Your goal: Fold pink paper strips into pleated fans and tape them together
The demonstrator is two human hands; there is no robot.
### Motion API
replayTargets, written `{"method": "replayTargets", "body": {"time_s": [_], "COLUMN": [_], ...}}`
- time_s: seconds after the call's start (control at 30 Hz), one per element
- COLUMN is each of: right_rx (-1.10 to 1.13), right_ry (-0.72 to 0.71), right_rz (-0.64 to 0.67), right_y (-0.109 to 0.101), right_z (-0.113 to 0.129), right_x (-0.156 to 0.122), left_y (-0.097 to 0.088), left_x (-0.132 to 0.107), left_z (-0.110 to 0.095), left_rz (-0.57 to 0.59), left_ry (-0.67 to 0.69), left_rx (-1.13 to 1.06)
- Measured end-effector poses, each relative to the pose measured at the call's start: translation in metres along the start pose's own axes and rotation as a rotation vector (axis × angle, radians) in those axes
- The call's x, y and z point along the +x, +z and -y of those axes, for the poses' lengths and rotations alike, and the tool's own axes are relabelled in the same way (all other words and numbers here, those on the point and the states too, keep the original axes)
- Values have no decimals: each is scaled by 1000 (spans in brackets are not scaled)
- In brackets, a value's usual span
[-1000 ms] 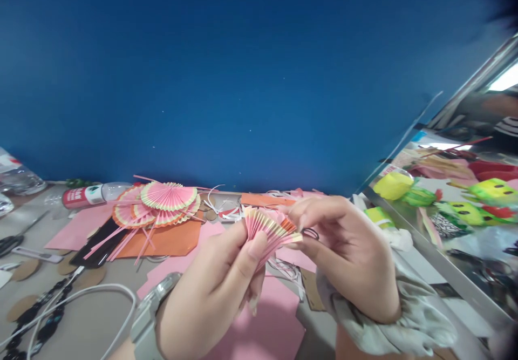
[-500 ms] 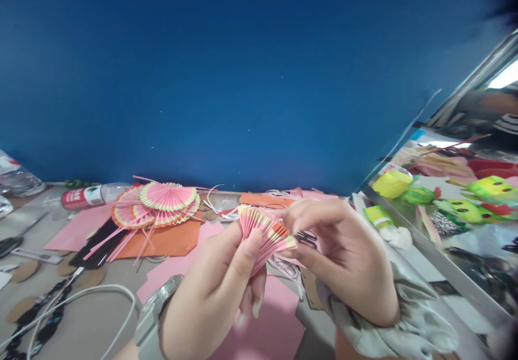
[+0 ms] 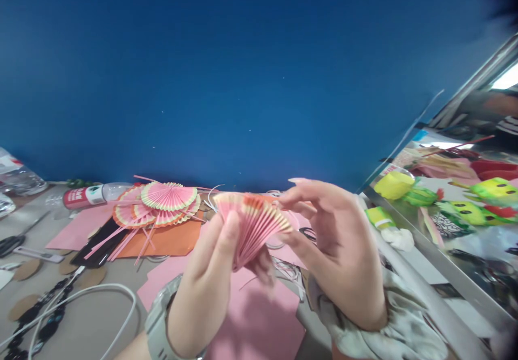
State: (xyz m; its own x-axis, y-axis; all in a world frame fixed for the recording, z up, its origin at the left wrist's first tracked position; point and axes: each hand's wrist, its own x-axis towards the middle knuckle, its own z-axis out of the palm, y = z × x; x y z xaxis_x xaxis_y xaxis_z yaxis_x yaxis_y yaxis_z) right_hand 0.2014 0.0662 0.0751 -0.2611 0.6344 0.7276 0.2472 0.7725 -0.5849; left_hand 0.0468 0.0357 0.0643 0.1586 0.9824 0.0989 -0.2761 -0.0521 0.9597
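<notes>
Open air is found above and behind the two hands, where only the blue wall (image 3: 251,79) stands, while the counter (image 3: 81,322) below them is crowded with pink paper sheets (image 3: 263,322), and finished fans (image 3: 162,203) are piled to the left. The pleated paper fan (image 3: 253,222) is held up between both hands, spread into a half circle. Its narrow end is pinched in the grip of the left hand (image 3: 210,284), thumb pressed on the pleats, while its right edge is touched by the loosely spread fingers of the right hand (image 3: 335,246).
</notes>
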Motion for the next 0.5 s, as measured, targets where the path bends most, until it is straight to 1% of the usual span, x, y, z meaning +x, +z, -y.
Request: {"method": "replayTargets", "body": {"time_s": [0.07, 0.13, 0.2, 0.27, 0.33, 0.37, 0.43, 0.5], "right_rx": [-35, -125, -239, -341, -414, -434, -439, -419], "right_ry": [30, -13, -102, -181, -211, -213, -220, -252], "right_rz": [-84, -116, -61, 25, 102, 136, 205, 243], "right_y": [7, 15, 21, 27, 30, 32, 33, 34], "right_z": [1, 3, 4, 5, 4, 2, -1, -4], "right_x": [0, 1, 1, 2, 3, 4, 6, 8], "left_y": [-1, -3, -5, -7, -8, -8, -8, -8], "left_x": [4, 9, 15, 19, 22, 23, 24, 25], "left_z": [2, 3, 2, 1, 0, 0, 1, 2], "left_rz": [-97, -150, -172, -201, -207, -194, -167, -177], "left_ry": [-1, -19, -36, -87, -148, -164, -150, -130], "left_rx": [-166, -300, -442, -593, -729, -768, -821, -845]}}
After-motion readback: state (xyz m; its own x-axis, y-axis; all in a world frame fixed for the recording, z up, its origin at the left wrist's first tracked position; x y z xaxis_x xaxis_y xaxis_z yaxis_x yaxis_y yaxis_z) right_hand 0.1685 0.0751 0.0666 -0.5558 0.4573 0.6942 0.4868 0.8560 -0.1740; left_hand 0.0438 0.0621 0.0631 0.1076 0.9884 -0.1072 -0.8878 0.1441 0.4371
